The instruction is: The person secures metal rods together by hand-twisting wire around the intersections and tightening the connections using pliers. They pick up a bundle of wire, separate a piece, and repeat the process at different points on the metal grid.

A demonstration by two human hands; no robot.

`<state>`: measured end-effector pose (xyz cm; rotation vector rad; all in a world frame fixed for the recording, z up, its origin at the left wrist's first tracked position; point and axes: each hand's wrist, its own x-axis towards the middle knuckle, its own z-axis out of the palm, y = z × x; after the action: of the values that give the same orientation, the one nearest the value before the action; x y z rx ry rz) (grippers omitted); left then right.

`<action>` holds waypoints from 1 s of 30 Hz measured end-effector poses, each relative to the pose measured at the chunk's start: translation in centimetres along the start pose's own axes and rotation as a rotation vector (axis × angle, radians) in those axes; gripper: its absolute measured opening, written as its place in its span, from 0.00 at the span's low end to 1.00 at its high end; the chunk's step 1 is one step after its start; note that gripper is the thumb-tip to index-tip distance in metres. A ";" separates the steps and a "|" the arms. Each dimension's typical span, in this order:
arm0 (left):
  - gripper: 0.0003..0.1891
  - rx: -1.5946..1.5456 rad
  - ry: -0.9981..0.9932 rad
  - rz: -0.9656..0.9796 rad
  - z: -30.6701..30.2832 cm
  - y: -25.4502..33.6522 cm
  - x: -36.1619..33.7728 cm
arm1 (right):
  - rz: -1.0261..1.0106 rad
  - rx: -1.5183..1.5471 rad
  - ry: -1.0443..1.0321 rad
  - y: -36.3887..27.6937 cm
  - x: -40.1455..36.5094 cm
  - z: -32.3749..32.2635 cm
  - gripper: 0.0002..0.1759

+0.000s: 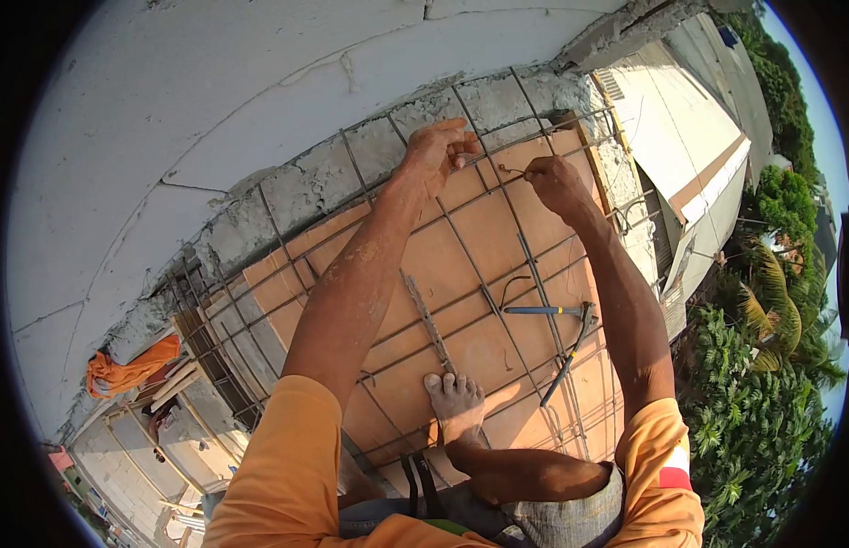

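Observation:
My right hand (559, 186) is closed, with a short bent piece of tie wire (511, 170) pinched in its fingertips. The wire reaches left, close to a bar of the rebar grid (461, 239). At the grid's upper edge, my left hand (438, 151) has its fingers loosely bent and partly apart, near a crossing of bars. I see nothing held in it; some fingertips are hidden. Pincers with blue handles (541, 310) lie spread on the bars below my right hand. Under the grid are smooth orange-brown boards (479, 352).
My bare foot (456, 402) stands on the boards, beside a narrow rough strip (428, 320). A pale wall (214, 119) rises behind a broken concrete edge (324, 183). An orange cloth (132, 367) hangs lower left. Roof sheets (675, 119) and trees (735, 411) lie beyond the right edge.

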<state>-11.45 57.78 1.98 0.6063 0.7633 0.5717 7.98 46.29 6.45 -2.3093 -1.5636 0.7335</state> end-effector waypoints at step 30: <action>0.12 1.169 0.041 0.140 0.5 0.3 1.5 | 0.311 0.433 -0.183 -2.2 2.8 2.6 0.10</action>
<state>-10.28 58.86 1.83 1.7341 1.0735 0.2092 5.65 49.56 4.56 -2.2156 -0.9824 1.2494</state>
